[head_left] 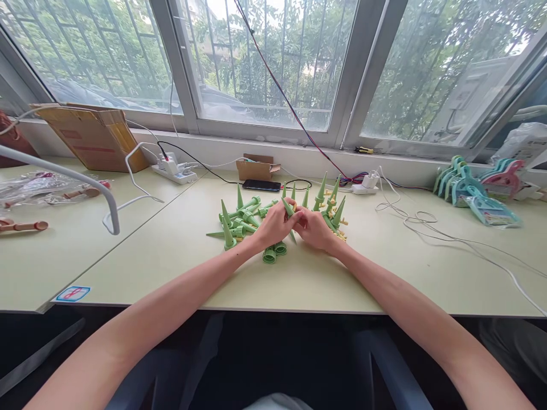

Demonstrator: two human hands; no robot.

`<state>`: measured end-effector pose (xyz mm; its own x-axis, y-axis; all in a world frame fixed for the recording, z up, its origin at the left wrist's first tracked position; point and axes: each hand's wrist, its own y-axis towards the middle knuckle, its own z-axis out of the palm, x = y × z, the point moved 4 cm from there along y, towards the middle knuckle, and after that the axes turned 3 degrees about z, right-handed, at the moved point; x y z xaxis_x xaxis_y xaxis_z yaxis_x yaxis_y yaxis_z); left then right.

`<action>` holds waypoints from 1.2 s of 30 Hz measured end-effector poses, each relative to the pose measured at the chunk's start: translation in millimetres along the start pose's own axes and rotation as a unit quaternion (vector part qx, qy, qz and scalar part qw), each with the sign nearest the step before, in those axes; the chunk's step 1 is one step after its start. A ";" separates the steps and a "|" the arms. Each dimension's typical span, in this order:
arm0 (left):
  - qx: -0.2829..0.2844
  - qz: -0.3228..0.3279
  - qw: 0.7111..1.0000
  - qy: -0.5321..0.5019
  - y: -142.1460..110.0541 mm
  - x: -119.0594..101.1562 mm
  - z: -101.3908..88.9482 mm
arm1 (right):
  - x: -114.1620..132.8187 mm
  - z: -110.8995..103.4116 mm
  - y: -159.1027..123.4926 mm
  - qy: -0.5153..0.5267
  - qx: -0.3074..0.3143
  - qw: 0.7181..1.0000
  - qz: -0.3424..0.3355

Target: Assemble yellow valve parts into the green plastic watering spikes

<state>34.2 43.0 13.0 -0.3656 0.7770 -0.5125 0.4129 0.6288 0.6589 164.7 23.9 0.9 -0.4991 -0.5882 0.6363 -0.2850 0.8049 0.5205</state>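
My left hand [273, 223] is closed around a green plastic watering spike [288, 207], whose pointed end shows between its fingers. My right hand [315, 228] meets it from the right, thumb and fingertips pinched at the same spike; the exact contact is hidden by the fingers. Several more green cone-shaped spikes [228, 233] lie or stand to the left of my hands. Two open-ended threaded green caps [269, 255] rest just in front of my left hand. Beside my right hand more spikes [337, 213] stand among small yellow pieces [343, 235].
A black phone [261, 185] and a small open cardboard box [256, 168] lie behind the pile. Power strips [175, 172] and loose white cables [419, 219] run along the windowsill side. Teal and pink hangers [459, 179] sit at right, a large carton [92, 136] at left.
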 end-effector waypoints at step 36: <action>-0.033 -0.033 0.999 0.023 -1.4 -10.7 -3.0 | -0.3 0.9 -0.2 -0.033 -0.022 0.999 0.007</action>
<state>35.0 33.8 19.3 -0.4282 0.7312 -0.5311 0.3323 0.6739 0.6599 164.2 24.0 0.1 -0.5567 -0.5689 0.6053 -0.2413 0.8080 0.5376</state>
